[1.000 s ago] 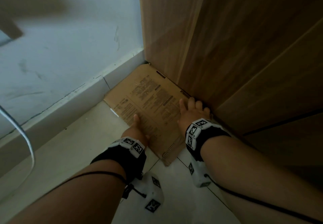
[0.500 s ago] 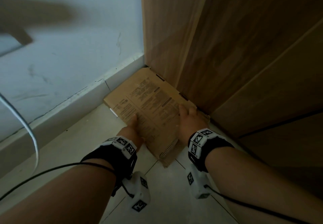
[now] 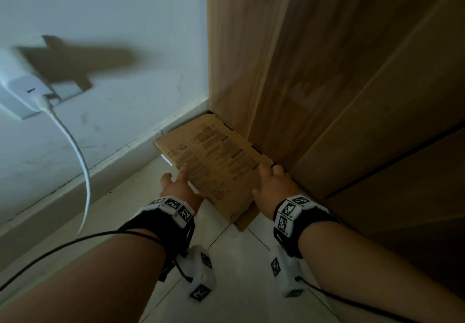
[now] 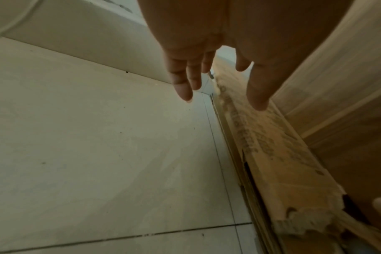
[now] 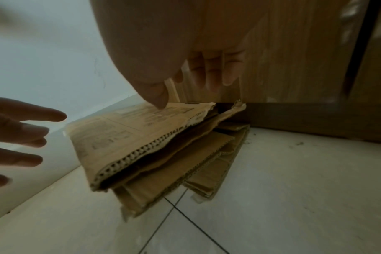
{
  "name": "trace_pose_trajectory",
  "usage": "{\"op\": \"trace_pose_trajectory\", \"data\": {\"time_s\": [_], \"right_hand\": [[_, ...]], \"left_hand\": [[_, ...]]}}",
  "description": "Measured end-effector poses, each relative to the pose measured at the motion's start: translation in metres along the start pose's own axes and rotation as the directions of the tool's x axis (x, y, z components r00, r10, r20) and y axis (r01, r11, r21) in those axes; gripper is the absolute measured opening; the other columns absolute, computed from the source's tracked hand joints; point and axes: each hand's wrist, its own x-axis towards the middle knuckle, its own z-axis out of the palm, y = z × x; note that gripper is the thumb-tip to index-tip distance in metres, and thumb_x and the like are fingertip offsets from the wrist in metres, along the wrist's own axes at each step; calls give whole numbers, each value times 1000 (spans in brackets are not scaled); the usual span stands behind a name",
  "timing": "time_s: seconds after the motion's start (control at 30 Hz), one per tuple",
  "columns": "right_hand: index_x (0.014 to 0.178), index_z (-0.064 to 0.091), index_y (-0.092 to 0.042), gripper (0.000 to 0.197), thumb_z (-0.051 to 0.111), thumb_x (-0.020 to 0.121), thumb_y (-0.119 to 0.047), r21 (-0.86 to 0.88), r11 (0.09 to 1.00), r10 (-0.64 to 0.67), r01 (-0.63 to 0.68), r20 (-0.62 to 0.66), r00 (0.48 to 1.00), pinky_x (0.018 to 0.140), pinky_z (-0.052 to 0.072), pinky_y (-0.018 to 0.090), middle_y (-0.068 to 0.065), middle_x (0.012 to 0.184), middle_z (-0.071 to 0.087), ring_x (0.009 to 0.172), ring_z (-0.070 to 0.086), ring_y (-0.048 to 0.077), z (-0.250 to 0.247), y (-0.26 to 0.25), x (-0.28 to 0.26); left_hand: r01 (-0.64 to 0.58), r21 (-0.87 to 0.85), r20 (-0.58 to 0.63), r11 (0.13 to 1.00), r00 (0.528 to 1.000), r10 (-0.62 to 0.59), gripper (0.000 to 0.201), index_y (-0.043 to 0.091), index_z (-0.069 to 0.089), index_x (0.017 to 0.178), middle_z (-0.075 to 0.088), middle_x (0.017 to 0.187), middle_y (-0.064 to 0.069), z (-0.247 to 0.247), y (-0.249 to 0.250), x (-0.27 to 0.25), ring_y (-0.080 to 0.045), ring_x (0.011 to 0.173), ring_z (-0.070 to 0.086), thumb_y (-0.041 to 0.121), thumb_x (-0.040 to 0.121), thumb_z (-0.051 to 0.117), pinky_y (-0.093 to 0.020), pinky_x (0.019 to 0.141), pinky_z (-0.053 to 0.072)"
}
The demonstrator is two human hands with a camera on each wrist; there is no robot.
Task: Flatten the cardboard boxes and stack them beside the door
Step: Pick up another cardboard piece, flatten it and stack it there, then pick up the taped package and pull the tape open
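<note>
**Flattened boxes stacked in the corner by the door**

The flattened cardboard boxes [image 3: 216, 161] lie stacked on the tiled floor [image 3: 234, 272], tucked into the corner between the white wall [image 3: 113, 33] and the wooden door [image 3: 314, 71]. The left hand [image 3: 176, 184] hovers at the stack's left edge, fingers straight, its grip wide and holding nothing. The right hand [image 3: 274, 184] sits above the right edge beside the door, fingers loosely extended, thumb [image 5: 157, 96] at the printed top sheet, gripping nothing. A white cable [image 3: 75, 151] hangs from a wall plug [image 3: 25, 88].

Pale tiled floor [image 3: 234, 267] (dark grout lines) bears a stack of flattened cardboard boxes [image 3: 216, 164], against the skirting.
</note>
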Motion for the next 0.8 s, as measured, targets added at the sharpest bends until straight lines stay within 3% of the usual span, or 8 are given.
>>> {"op": "trace_pose_trajectory", "data": {"time_s": [0.17,0.33,0.57,0.67,0.8], "right_hand": [[143,19,-18,63,50,91,-34,44,999,20,-19,-28,999,98,45,43,14,142,25,120,48,34,-31,-4,-46],[144,22,-18,61,49,91,-34,123,991,61,-53,-69,996,103,42,42,12,145,25,128,39,32,-74,11,-100],[148,17,-22,65,48,92,-35,185,967,201,-175,-130,971,103,38,40,11,156,11,133,39,33,-129,58,-203],[149,17,-21,66,49,92,-36,209,956,241,-206,-159,957,105,38,39,12,157,11,135,37,33,-147,79,-240],[146,25,-20,63,50,91,-37,215,937,321,-274,-227,920,101,41,38,11,153,20,131,41,32,-165,117,-294]], "left_hand": [[-40,26,-21,999,999,41,84,27,8,151,17,155,-14,-32,8,-41,-28,129,44,41,85,58,-32,105,37],[-111,21,-27,994,993,112,81,24,15,151,25,152,-16,-60,27,-88,-31,130,44,39,84,59,-35,104,39],[-275,36,-65,961,959,277,74,26,24,148,33,149,-17,-81,68,-182,-34,131,42,38,84,59,-38,104,40],[-289,22,-30,957,957,290,73,26,24,148,29,151,-14,-82,82,-217,-34,132,40,42,85,56,-37,102,40],[-413,57,-4,909,910,413,68,18,24,148,29,152,-14,-73,100,-275,-33,136,34,37,89,53,-35,106,34]]}}
